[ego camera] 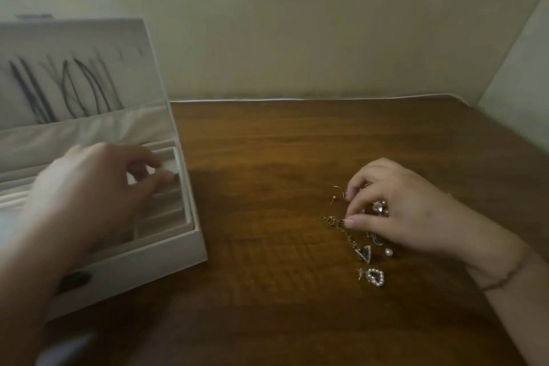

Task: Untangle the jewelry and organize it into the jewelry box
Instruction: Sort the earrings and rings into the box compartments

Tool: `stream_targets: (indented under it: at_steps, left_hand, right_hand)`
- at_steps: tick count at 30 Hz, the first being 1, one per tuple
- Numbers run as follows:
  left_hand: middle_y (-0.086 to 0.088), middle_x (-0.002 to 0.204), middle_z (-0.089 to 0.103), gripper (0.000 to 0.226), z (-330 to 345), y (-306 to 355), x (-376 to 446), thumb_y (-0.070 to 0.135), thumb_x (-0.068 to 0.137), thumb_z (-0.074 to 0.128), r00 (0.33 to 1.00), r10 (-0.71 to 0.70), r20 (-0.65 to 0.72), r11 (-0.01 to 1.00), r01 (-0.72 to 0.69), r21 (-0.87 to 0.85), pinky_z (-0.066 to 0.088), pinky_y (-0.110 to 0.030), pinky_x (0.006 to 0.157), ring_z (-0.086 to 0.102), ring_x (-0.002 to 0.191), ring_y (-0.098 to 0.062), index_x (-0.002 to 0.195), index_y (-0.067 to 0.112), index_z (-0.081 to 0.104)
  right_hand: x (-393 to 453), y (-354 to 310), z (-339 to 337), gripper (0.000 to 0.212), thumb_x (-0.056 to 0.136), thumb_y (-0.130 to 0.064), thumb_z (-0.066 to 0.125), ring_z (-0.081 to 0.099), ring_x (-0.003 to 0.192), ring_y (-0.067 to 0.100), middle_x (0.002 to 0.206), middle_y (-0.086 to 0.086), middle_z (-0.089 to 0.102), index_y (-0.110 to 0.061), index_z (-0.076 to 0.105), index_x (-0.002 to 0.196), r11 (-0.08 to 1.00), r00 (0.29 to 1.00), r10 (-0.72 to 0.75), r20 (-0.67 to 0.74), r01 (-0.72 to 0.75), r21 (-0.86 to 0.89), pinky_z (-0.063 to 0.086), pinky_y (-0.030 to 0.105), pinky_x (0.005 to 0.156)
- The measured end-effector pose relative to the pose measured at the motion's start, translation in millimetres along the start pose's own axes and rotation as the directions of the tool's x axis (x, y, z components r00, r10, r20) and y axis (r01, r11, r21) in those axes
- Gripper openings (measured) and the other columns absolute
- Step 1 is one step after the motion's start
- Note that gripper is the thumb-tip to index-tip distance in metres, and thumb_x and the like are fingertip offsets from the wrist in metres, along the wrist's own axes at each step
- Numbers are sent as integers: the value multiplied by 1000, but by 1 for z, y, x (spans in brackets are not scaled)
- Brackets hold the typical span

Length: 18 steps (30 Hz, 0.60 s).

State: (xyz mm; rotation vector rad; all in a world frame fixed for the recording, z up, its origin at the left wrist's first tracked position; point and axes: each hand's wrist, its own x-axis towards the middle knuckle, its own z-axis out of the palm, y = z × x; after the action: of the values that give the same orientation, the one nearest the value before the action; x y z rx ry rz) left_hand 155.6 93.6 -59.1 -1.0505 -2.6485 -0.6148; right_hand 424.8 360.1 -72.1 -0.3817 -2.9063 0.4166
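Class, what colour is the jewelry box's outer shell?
White, or off-white; the jewelry box shows best in the head view.

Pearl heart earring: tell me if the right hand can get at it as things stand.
Probably yes. The pearl heart earring lies alone on the table, just near of the right hand, with nothing covering it, though that hand's fingers pinch the chain.

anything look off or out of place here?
Yes: a loose tangle of gold-toned jewelry lies on the brown wooden table under the right hand, outside the open white jewelry box. No damage visible.
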Motion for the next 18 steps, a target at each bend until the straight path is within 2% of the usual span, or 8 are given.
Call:
stream_targets:
  at_steps: [2, 6, 8, 10, 12, 15, 17, 18]
  left_hand:
    - [21, 79, 67, 58, -2, 1, -1, 101, 59, 34, 998, 40, -46, 999, -42, -35, 58, -47, 72, 68, 65, -16, 90, 58, 58]
    - [25, 78, 64, 30, -23, 55, -9, 80, 78, 48, 987, 91, -135, 987, -107, -118, 57, -45, 72, 65, 59, -11, 89, 55, 59]
    - [28, 62, 59, 16, -31, 87, -16, 61, 83, 59, 972, 185, -144, 961, -210, -179, 54, -34, 70, 57, 57, -3, 83, 46, 65]
    - [35, 67, 61, 11, -30, 113, -22, 49, 82, 62, 956, 279, -88, 905, -292, -308, 47, -19, 58, 59, 58, -5, 79, 40, 68]
    - [25, 67, 64, 11, -18, 131, -23, 43, 83, 61, 938, 345, -15, 833, -314, -456, 45, -9, 55, 62, 68, 3, 82, 37, 70]
    - [17, 71, 65, 8, 12, 141, -21, 29, 91, 63, 927, 350, 135, 779, -208, -592, 47, -7, 59, 63, 72, 9, 93, 31, 70]
    - [12, 84, 70, 14, 32, 144, -23, 23, 94, 61, 917, 314, 247, 712, -55, -700, 55, -17, 69, 67, 80, 3, 104, 28, 69]
    - [9, 93, 73, 18, 39, 145, -24, 22, 96, 59, 900, 298, 319, 645, 57, -762, 59, -25, 76, 69, 86, -1, 111, 25, 68]
  right_hand:
    - [2, -5, 4, 14, 77, -58, 68, 40, 108, -4, 96, -30, 51, -45, 66, 72, 998, 999, 40, -13, -41, -38, 41, 34, 97]
    - [7, -9, 7, 19, 77, -54, 72, 37, 109, 1, 97, -30, 45, -47, 55, 73, 989, 993, 113, -46, -117, -91, 40, 33, 97]
    - [8, -8, 8, 13, 80, -52, 71, 35, 112, 1, 99, -31, 44, -48, 58, 77, 988, 992, 129, -7, -129, -87, 37, 33, 100]
    - [8, -7, 9, 7, 83, -48, 71, 33, 114, 1, 100, -31, 44, -46, 65, 80, 989, 994, 107, 7, -106, -102, 35, 34, 102]
    - [9, -7, 9, 7, 84, -44, 70, 32, 115, 2, 102, -30, 45, -44, 65, 80, 986, 995, 104, 8, -102, -130, 33, 34, 103]
    - [8, -7, 5, 16, 87, -39, 66, 32, 113, -1, 100, -30, 45, -45, 55, 78, 988, 994, 100, -33, -103, -113, 33, 32, 102]
    - [7, -9, 2, 18, 88, -34, 64, 38, 106, -2, 96, -30, 48, -45, 52, 80, 996, 990, 59, -128, -68, -61, 37, 30, 96]
    - [6, -12, 0, 18, 89, -31, 63, 44, 100, -3, 93, -28, 51, -44, 53, 82, 999, 980, 37, -197, -41, -14, 40, 26, 90]
